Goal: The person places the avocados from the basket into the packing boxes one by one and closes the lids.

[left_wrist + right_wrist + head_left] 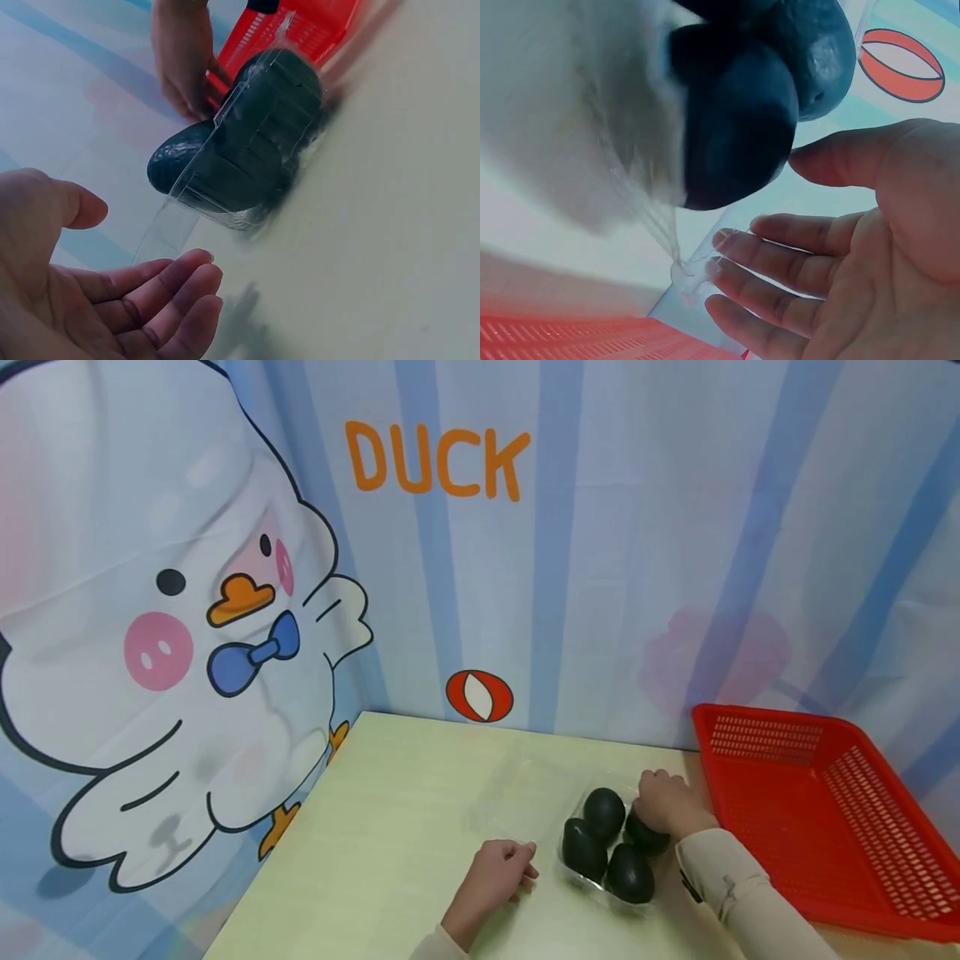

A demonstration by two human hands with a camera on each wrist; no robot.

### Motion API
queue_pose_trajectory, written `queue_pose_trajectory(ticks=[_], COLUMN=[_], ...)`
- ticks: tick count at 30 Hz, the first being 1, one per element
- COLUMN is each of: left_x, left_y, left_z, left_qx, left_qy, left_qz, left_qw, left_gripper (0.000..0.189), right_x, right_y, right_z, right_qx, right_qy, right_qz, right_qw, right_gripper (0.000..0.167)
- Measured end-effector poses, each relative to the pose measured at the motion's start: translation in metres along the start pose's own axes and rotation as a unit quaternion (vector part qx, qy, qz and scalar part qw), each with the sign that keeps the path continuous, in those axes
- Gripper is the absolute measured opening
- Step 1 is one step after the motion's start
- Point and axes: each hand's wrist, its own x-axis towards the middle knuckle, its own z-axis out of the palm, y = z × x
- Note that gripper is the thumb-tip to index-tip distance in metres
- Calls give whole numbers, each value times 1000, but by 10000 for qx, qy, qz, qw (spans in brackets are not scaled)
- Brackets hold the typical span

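Note:
A clear plastic clamshell box [582, 883] holds several dark avocados [631, 872], its transparent lid [517, 802] folded back flat on the table. My right hand [669, 802] is at the box's back right corner, over one avocado [647, 837]. In the right wrist view, the right thumb tip is right at that avocado [739, 127], and the extended fingers [780, 289] reach the box's clear edge. My left hand [492, 878] is left of the box, apart from it, its fingers [169, 296] loosely bent with nothing in them.
A red perforated plastic basket [832, 827] stands close on the right, beside the right forearm. The pale yellow table [360, 843] ends at a striped blue cloth backdrop [615, 568] printed with a duck [225, 752].

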Motion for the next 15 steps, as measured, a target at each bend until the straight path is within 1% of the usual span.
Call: queue_pose_trajectory(ticks=[3,5,10,15], left_x=[13,21,37,52], left_y=[2,3,1,1], left_z=[-7,-10,-12,-13], left_qx=[164,241,530,791], left_qy=[83,159,360,580], left_qz=[-49,-60,149,432], left_qw=[9998,9996,9978,9942], left_gripper=[35,33,30,30], right_x=[-6,-11,-22,-30], right_y=[-1,-1,-3,-6], right_z=[2,5,14,18], right_qx=[-5,-44,-178,-273], right_qy=[106,184,424,523], right_qz=[50,97,262,410], right_qw=[9999,9998,9986,9974], right_gripper=[24,23,21,20])
